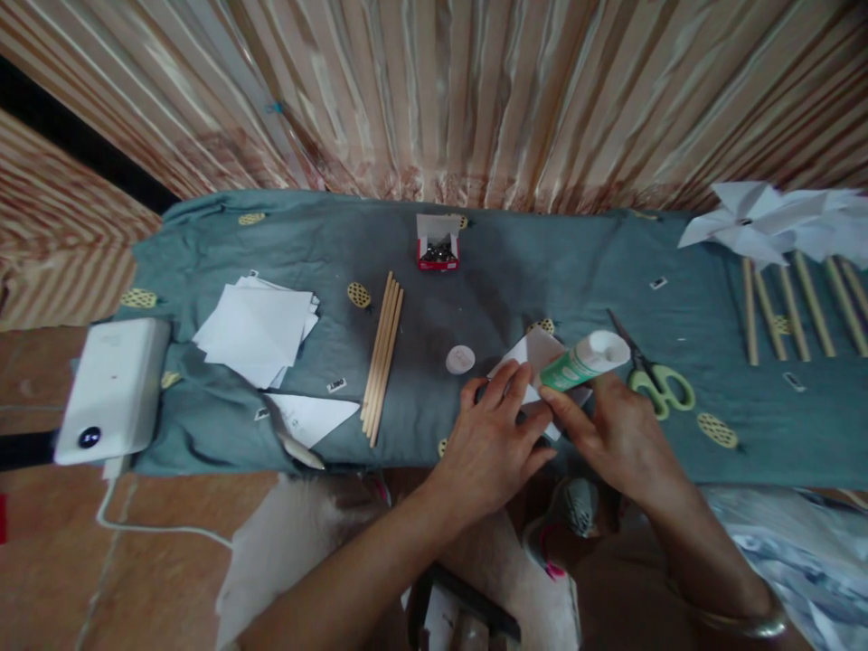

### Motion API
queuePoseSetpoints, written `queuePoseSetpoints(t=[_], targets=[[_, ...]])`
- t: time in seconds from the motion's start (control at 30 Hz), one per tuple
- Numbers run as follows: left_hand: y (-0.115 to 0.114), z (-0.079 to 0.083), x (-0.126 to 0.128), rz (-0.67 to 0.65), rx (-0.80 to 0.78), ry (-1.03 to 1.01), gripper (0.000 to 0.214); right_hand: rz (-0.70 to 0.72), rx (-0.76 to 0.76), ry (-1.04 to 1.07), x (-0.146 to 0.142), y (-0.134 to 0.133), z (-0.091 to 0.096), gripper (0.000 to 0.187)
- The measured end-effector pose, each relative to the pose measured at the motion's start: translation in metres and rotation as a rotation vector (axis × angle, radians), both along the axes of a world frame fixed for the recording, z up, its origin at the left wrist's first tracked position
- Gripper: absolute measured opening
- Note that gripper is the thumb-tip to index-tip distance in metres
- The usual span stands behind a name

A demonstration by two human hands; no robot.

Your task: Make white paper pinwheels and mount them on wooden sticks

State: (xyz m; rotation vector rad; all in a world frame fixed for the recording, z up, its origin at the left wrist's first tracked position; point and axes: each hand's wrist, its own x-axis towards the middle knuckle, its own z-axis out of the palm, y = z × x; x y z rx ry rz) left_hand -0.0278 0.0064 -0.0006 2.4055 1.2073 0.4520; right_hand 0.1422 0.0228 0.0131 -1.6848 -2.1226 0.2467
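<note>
My right hand (620,429) is closed around a green and white glue stick (576,362), tilted with its lower end at a piece of white paper (535,353). My left hand (495,438) lies on that paper with its fingers spread, pressing it against the cloth. Both hands hide part of the sheet. Left of the paper sits a small round white cap (460,360). Scissors with light green handles (661,387) lie just beyond my right hand, blades pointing away.
Several wooden sticks (383,362) lie left of centre, near stacked white paper squares (254,330) and a folded paper with a pen (302,449). An open red box of pins (438,249) stands behind. Paper pinwheels (746,221) rest at right, a white device (112,389) at left.
</note>
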Motion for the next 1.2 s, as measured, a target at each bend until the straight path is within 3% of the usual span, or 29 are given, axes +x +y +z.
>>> queuePoseSetpoints(t=[0.63, 1.2], targets=[[-0.0009, 0.0002, -0.0004, -0.001, 0.01, 0.0, 0.045, -0.023, 0.005, 0.005, 0.0037, -0.003, -0.0004, 0.045], [-0.0005, 0.0019, -0.0006, 0.001, -0.018, -0.02, 0.044, -0.083, -0.038, 0.054, 0.0058, 0.0012, -0.0005, 0.041]])
